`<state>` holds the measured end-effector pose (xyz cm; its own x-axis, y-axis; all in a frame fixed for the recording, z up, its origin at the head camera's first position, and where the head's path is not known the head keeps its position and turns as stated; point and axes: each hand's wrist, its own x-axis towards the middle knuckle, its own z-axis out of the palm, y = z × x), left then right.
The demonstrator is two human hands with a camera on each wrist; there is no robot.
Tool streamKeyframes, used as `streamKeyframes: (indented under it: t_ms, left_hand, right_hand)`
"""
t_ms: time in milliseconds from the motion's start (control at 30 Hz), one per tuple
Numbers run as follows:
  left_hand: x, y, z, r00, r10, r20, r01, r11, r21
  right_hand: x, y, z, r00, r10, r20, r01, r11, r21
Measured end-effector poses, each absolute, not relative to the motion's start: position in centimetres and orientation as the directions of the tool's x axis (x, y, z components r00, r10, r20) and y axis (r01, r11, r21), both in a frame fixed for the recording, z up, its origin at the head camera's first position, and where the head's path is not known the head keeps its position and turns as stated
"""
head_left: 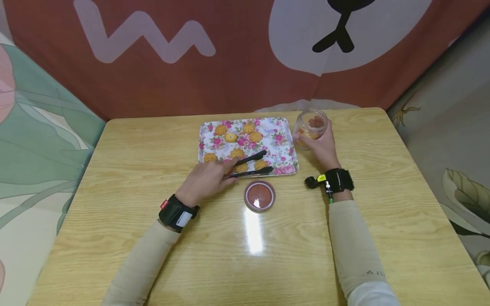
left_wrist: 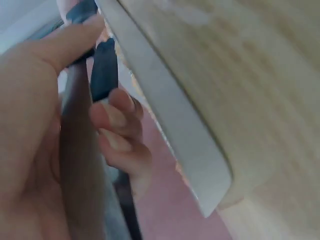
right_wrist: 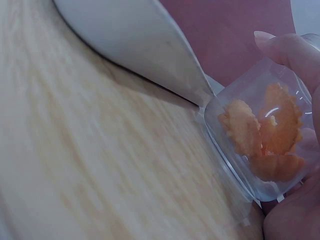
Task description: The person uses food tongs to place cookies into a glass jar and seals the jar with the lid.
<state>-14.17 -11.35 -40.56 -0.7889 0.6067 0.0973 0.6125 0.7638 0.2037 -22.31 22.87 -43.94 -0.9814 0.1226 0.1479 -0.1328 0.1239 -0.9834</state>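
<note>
Left hand [head_left: 204, 178] is gripping black tongs [head_left: 250, 158], right hand [head_left: 324, 146] a clear jar [head_left: 302, 131] of cookies [right_wrist: 280, 120].
Round lid [head_left: 260, 196] is lying just before the floral tray [head_left: 281, 146].

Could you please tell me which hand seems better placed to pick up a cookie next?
Probably the left hand: it holds black tongs over the floral tray, while the right hand grips the jar.

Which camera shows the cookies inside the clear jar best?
The right wrist view: the cookies appear large and close through the clear jar. The head view shows them small, from above; the left wrist view shows none of them.
</note>
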Motion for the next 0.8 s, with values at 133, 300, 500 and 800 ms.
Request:
streamKeyframes:
  t_ms: [133, 300, 500, 800]
  left_hand:
    - [-14.31, -11.27, -41.04, -0.801, 0.586, 0.123, 0.598, 0.777, 0.198]
    - [-14.31, -11.21, -41.27, -0.812, 0.571, 0.123, 0.583, 0.787, 0.203]
    - [-14.43, -11.05, -41.15, -0.785, 0.592, 0.184, 0.617, 0.773, 0.145]
    - [-14.22, -10.76, -40.79, -0.764, 0.611, 0.207, 0.632, 0.774, 0.049]
  right_hand:
    - [-22.29, 22.87, -43.79, -0.981, 0.121, 0.152, -0.136, 0.134, -0.982]
    - [-22.41, 22.98, -43.99, -0.981, 0.116, 0.157, -0.140, 0.144, -0.980]
    - [-22.47, 22.95, -43.89, -0.980, 0.115, 0.159, -0.142, 0.145, -0.979]
    - [-22.71, 23.18, -44.49, -0.980, 0.117, 0.158, -0.143, 0.124, -0.982]
